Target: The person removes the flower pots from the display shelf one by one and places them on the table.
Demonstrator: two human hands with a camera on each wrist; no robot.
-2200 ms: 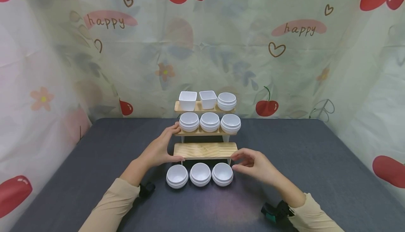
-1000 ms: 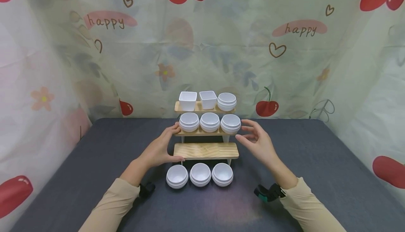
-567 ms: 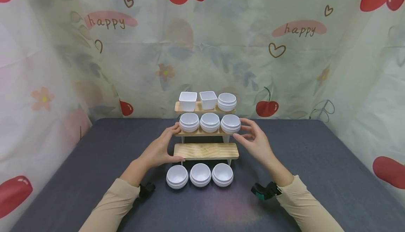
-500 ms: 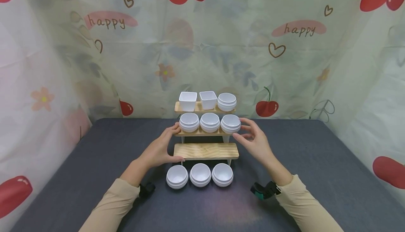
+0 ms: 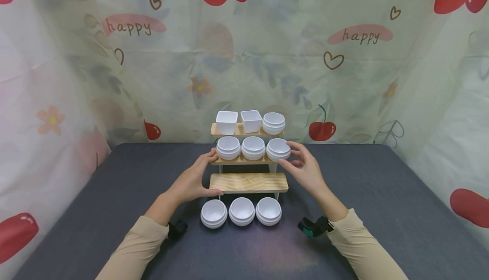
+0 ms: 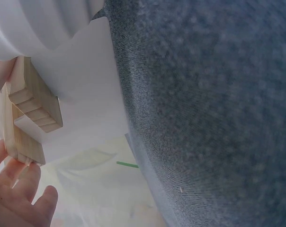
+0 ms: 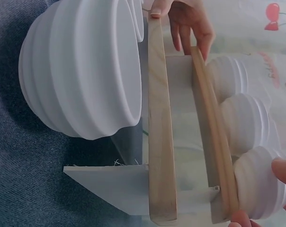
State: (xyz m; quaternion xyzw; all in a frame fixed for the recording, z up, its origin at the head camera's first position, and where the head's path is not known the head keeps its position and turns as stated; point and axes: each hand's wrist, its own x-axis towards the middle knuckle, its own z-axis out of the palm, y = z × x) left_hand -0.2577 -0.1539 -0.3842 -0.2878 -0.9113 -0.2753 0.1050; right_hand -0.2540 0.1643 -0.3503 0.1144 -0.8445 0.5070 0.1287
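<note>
A three-tier wooden display stand (image 5: 248,182) with white side supports stands on the table. My left hand (image 5: 195,180) grips its left side, thumb on the lowest board, fingertips against the end of the middle board (image 6: 24,137). On that middle board sit three round white ribbed bowls. My right hand (image 5: 305,169) holds the right-hand bowl (image 5: 278,149) between thumb and fingers; the bowl stays on the board. In the right wrist view, fingertips (image 7: 285,172) overlap this bowl's side. No bowl sits on the lowest board.
Three more round bowls (image 5: 242,211) stand on the dark tabletop (image 5: 267,254) before the stand. Two square white bowls (image 5: 227,122) and a round one (image 5: 273,123) occupy the top board. A patterned curtain (image 5: 244,72) hangs behind the table.
My right hand has left the lowest board's right end, risen to the middle tier, and moved left onto the right-hand bowl. The left hand keeps its place.
</note>
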